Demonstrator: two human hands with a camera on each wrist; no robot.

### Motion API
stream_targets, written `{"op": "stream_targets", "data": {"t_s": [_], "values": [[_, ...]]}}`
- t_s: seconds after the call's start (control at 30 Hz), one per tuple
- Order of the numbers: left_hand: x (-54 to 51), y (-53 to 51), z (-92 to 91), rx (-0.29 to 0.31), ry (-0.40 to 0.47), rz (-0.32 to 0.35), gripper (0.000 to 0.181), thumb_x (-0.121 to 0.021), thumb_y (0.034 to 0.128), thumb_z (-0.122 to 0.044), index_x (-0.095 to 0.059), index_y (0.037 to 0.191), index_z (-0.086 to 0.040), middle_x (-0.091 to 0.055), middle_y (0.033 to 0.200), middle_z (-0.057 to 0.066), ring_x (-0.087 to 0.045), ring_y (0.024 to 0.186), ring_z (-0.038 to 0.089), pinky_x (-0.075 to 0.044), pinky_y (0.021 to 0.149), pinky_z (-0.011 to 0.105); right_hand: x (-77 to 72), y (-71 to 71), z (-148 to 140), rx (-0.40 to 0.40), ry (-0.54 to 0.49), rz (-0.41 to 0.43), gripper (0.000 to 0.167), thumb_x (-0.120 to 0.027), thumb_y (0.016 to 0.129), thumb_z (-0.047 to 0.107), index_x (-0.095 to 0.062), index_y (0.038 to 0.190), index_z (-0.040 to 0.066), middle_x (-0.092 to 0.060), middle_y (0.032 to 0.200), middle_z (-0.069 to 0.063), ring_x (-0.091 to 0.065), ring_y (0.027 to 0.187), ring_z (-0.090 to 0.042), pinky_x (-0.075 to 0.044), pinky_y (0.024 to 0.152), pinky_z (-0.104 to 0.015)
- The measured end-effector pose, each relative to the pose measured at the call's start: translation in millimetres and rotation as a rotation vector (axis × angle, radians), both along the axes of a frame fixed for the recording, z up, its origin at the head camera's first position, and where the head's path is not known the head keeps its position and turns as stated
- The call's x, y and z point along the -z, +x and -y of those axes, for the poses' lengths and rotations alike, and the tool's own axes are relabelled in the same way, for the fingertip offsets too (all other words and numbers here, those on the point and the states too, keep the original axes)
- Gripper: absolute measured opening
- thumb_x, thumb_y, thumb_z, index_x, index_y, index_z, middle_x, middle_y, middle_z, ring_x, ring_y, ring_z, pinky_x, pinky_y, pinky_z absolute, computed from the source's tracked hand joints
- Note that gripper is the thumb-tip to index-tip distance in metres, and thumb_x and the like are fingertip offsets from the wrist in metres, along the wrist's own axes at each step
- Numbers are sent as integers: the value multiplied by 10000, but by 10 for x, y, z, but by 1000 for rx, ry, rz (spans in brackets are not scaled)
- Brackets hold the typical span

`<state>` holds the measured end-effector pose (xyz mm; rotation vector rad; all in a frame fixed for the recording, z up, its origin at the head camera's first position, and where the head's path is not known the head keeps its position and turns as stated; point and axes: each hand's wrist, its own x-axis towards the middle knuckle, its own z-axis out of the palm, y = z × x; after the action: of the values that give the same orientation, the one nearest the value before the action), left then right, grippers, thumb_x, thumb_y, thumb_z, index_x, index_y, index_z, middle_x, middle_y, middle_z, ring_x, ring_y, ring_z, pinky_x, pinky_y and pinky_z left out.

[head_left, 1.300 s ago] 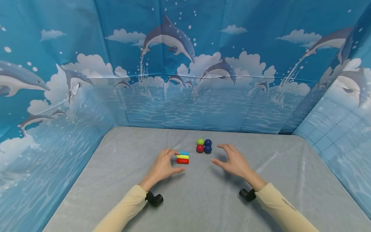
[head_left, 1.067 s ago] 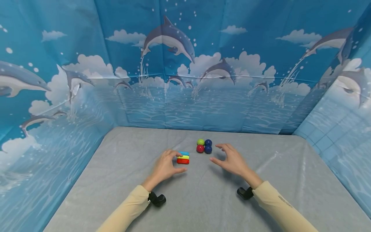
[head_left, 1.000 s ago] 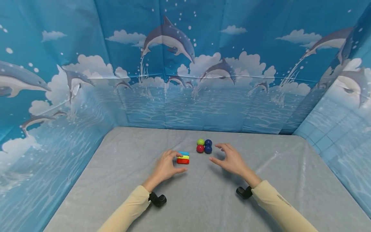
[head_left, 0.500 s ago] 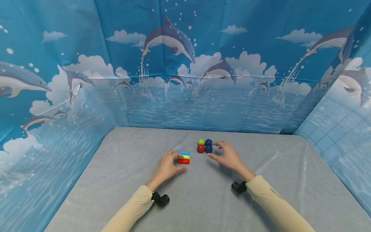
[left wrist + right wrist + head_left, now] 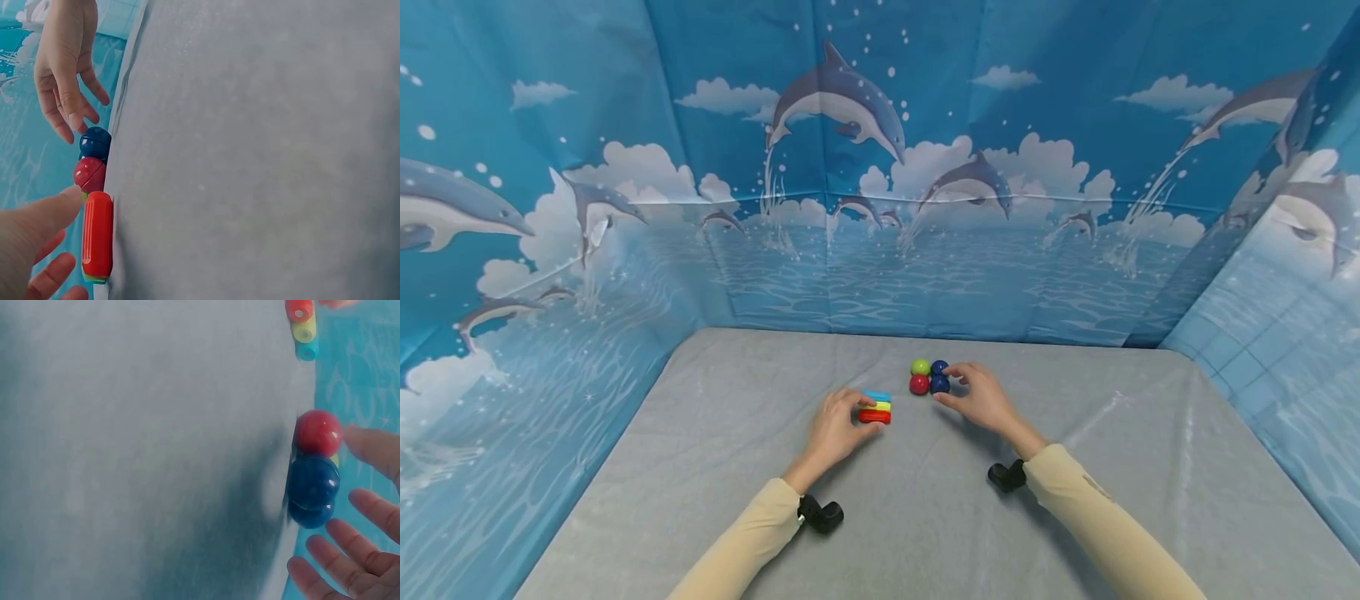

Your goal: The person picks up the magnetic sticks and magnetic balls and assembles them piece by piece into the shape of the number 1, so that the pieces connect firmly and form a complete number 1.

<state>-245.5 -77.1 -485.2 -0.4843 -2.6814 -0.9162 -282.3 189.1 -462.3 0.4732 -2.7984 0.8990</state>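
Observation:
Three short cylinders lie side by side: a blue one [image 5: 877, 396], a yellow one [image 5: 882, 407] and a red one [image 5: 875, 417]. Around their left side my left hand [image 5: 833, 429] spreads thumb and fingers; contact cannot be told. Just right of them, four balls sit in a square: green [image 5: 920, 367], red [image 5: 919, 384], and two dark blue, back [image 5: 938, 367] and front [image 5: 939, 384]. My right hand [image 5: 987, 402] is at the blue balls' right side, fingers and thumb apart. In the right wrist view a gap shows between the fingers [image 5: 359, 544] and the front blue ball [image 5: 314, 482].
A grey cloth covers the table [image 5: 925, 517]. Behind it and at both sides hangs a blue curtain [image 5: 865, 275] printed with dolphins and clouds. Each wrist carries a small black camera, left [image 5: 822, 515] and right [image 5: 1006, 476].
My right hand has moved left to the blue balls. My left hand has moved slightly right, its thumb now nearer the red cylinder. The balls and cylinders have not visibly moved.

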Motion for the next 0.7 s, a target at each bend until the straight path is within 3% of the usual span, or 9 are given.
{"op": "stream_targets", "data": {"t_s": [0.27, 0.7], "values": [[42, -15, -1, -2, 12, -6, 302, -821, 744, -317, -705, 977, -164, -619, 997, -14, -517, 900, 173, -438, 730, 335, -22, -13, 67, 5, -18, 45, 437, -765, 815, 225, -624, 1175, 21, -569, 1142, -169, -560, 993, -319, -479, 779, -460], [53, -45, -42, -7, -16, -2, 282, -809, 762, -302, -707, 979, -155, -625, 996, -8, -526, 927, 181, -451, 752, 332, 44, -102, 90, 46, 4, 81, 414, -765, 814, 233, -635, 1155, 39, -549, 1105, -163, -562, 966, -305, -487, 770, -446]]}}
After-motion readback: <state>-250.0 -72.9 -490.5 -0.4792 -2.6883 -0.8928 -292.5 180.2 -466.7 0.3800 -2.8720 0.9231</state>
